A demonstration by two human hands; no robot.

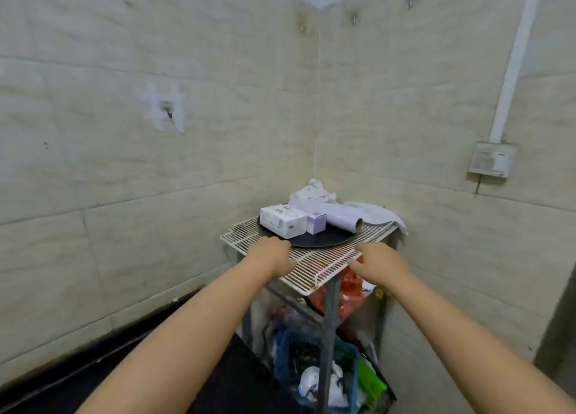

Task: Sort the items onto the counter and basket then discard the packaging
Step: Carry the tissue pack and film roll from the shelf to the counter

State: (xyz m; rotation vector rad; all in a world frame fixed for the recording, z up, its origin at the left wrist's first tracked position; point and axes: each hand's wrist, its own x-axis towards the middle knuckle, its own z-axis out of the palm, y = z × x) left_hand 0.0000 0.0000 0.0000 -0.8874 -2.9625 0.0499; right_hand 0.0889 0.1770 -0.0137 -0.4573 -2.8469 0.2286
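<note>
Reaching forward, both bare arms stretch to a white wire rack (314, 258) on a metal stand in the tiled corner. The left hand (270, 255) lies knuckles-up on the rack's near left part, fingers bent at the edge of a dark round tray (324, 242); whether it grips anything cannot be told. The right hand (378, 262) rests at the rack's near right edge, fingers curled over the wire. On the tray sit a white box (282, 221), a small lilac box (315, 222) touching it, and a pale roll (338, 220). Crumpled white packaging (313, 192) lies behind them. Below, a blue basket (314, 351) holds bags.
</note>
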